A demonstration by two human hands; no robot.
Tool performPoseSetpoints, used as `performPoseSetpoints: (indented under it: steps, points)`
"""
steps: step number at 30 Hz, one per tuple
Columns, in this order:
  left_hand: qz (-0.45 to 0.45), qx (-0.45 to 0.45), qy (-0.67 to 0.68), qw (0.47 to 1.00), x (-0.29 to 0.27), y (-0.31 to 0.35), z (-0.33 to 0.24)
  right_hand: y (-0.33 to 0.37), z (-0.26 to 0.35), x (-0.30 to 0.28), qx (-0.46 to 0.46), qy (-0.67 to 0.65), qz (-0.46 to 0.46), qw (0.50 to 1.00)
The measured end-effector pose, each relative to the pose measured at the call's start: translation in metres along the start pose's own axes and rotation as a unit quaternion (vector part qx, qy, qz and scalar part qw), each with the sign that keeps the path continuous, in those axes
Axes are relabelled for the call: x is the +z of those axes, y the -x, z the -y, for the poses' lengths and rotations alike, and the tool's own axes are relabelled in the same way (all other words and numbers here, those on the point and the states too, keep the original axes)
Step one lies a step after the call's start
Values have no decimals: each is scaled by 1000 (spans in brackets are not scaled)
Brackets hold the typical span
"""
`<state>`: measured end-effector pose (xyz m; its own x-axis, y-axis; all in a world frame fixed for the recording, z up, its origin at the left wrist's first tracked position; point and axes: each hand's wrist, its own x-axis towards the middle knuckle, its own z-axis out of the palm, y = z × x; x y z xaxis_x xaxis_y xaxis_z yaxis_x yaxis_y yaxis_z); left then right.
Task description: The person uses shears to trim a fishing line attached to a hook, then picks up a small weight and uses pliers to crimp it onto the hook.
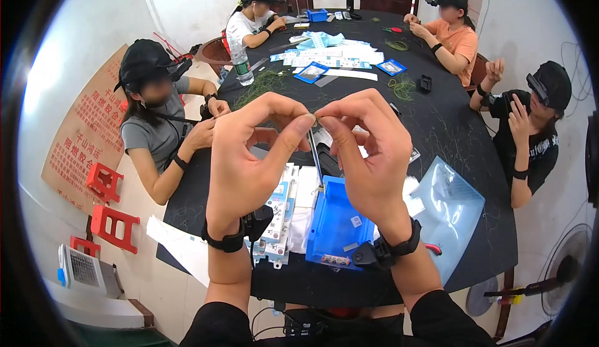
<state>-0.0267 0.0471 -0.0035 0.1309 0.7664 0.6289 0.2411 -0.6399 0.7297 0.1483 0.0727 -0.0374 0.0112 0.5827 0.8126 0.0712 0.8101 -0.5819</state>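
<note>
My left hand point(253, 156) and my right hand point(372, 156) are raised over the near part of the table, fingertips almost meeting. Each has thumb and index finger pinched together. Whatever sits between them is too small to make out. Just below the fingertips a thin metal rod point(316, 156) stands upright, its lower end by the blue plastic tray point(318, 234). Left of that tray lie a stack of white pouches point(302, 213) and several printed cards point(279, 213). To its right, partly under my right wrist, is a clear bluish plastic sheet point(449, 203).
Four co-workers sit around the black-covered table point(462, 135). Tangles of green line point(265, 87) lie across it. A water bottle point(241, 65) stands at the left edge, and printed strips point(337, 53) are heaped farther back. Red stools point(115, 227) and a fan point(564, 272) stand beside the table.
</note>
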Motion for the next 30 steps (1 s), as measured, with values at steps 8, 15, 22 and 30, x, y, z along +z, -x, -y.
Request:
performPoseSetpoints:
  steps: [8, 15, 22, 30]
  points:
    - [24, -86, 61, 994, 0, 2, -8, 2, 1, 2, 5, -7, -9, 1000]
    - [39, -136, 103, 985, -7, 3, -4, 3, -2, 4, 28, -1, 6, 1000]
    - [101, -194, 126, 967, -18, -5, 20, 4, -9, 9, 98, -11, 45, 994]
    - [109, -185, 173, 961, -10, -8, 38, 7, -16, 11, 110, -24, 68, 991]
